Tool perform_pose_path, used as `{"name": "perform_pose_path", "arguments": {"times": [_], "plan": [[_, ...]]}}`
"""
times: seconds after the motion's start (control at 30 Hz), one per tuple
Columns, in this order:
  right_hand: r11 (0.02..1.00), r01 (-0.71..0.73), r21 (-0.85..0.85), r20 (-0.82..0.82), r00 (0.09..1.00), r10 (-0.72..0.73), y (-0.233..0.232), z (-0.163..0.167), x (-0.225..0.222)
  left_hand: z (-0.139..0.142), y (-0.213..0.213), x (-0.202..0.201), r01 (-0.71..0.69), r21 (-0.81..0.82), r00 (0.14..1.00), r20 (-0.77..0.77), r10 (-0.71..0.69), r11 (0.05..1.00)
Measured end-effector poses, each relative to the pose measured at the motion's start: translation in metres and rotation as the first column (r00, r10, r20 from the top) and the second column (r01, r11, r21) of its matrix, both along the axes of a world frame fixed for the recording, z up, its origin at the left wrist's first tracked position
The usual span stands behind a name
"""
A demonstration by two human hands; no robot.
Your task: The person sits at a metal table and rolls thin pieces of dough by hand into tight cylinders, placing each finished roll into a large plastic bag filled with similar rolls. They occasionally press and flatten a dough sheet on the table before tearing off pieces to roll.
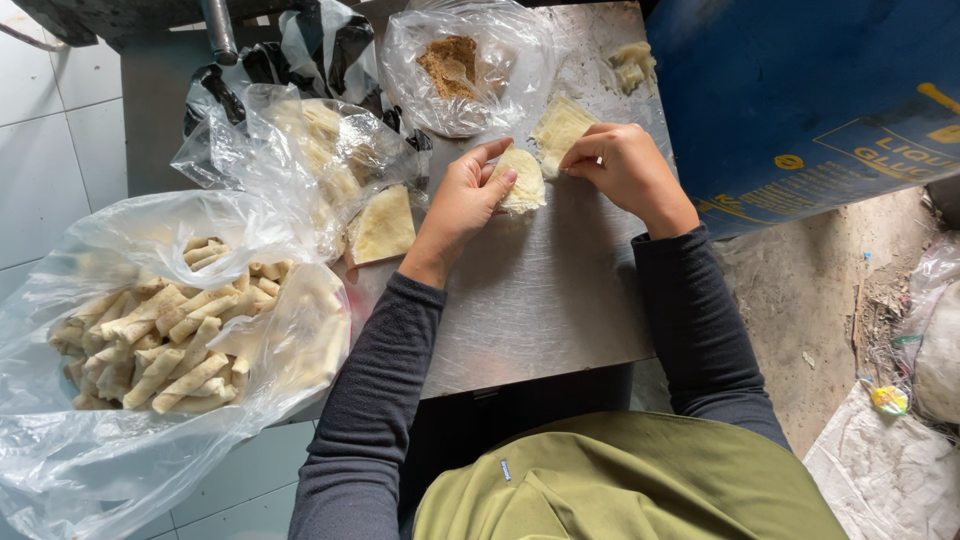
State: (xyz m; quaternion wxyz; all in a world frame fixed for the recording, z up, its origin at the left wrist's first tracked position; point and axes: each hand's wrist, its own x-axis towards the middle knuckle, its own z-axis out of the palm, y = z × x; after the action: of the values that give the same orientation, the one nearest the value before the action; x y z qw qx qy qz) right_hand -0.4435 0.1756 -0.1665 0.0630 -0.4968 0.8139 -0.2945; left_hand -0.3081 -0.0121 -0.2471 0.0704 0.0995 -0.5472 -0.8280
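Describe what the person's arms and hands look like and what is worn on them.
Both hands, left hand and right hand, are bare: no gloves, rings or watch visible. Both arms wear long, snug dark grey sleeves reaching the wrists, plain and unmarked.

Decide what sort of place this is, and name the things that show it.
Probably a small, informal food-preparation spot. A steel table serves as workbench, the left hand and right hand fold a thin wrapper, and a plastic bag of finished rolls sits beside it.
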Motion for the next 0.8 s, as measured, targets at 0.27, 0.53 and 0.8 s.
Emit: {"name": "perform_pose_path", "arguments": {"times": [0.27, 0.53, 0.8], "plan": [[0.998, -0.053, 0.02, 0.036, 0.998, 0.053, -0.001, 0.005, -0.001, 0.008, 0.001, 0.001, 0.004, 0.019, 0.999, 0.032, -0.005, 1.0], [0.964, -0.211, -0.161, 0.157, 0.959, 0.236, -0.012, 0.008, 0.02, 0.007, -0.001, 0.005, 0.165, 0.041, 0.983, -0.091, -0.16, 0.985], [0.952, -0.254, -0.171, 0.21, 0.935, 0.287, -0.01, 0.018, 0.022, 0.006, -0.004, 0.005, 0.216, 0.107, 0.973, -0.103, -0.206, 0.97]]}}
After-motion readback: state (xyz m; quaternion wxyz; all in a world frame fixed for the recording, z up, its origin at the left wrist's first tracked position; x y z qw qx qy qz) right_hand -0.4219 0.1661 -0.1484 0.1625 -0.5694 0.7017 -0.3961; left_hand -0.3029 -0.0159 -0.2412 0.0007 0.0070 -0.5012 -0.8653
